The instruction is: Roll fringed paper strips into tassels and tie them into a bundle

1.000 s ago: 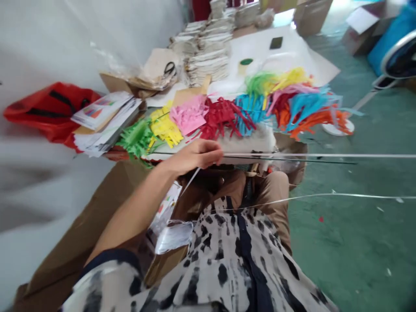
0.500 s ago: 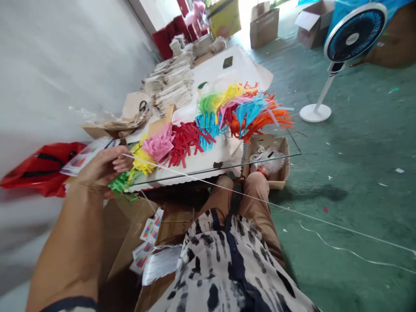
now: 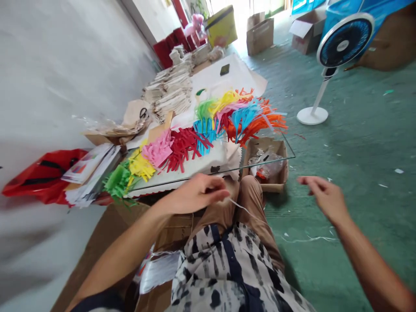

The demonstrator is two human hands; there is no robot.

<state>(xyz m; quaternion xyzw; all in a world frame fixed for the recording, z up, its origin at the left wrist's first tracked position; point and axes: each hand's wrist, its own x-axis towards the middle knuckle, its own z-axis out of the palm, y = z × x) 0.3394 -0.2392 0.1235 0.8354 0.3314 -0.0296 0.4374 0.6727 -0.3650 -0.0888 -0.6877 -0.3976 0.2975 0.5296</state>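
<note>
My left hand (image 3: 198,194) hovers over my knees, its fingers pinched on a thin white string (image 3: 242,208) that trails down across my lap. My right hand (image 3: 326,197) is out to the right above the green floor, fingers apart, holding nothing. In front of me a glass-topped low table (image 3: 286,149) carries piles of coloured fringed paper (image 3: 182,145): green, yellow, pink, red, blue and orange. More white string (image 3: 305,238) lies loose on the floor by my right knee.
A cardboard box (image 3: 266,164) with a plastic bag sits under the table's right end. A red bag (image 3: 35,175) and stacked printed sheets (image 3: 87,167) lie at left. A standing fan (image 3: 341,43) is at right; paper stacks (image 3: 169,89) and boxes are beyond.
My left hand has come from the table's left end to the middle over my knees, still on the string. My right hand has entered the view. The taut string now hangs slack.
</note>
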